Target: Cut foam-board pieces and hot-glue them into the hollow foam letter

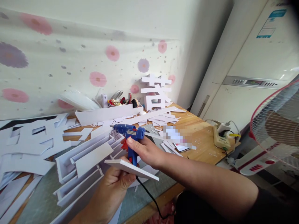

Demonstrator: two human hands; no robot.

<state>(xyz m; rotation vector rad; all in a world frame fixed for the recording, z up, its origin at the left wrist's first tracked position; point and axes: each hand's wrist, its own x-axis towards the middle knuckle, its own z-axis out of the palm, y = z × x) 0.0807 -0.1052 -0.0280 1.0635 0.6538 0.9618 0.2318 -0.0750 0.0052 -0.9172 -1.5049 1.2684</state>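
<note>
My right hand is wrapped round the handle of a blue hot glue gun, its nozzle pointing left and a clear glue stick sticking out of its back. In my left hand is a narrow strip of white foam board, pinched between thumb and fingers just below the gun. Beyond and left of that hand, a white foam-board structure of raised walls lies on a grey cutting mat. The gun's nozzle is over the far end of this structure; whether it touches cannot be seen.
Cut-out white sheets cover the table's left. At the back stand a white box with tools and an upright white character. A phone and board scraps lie right. A power strip and fan are further right.
</note>
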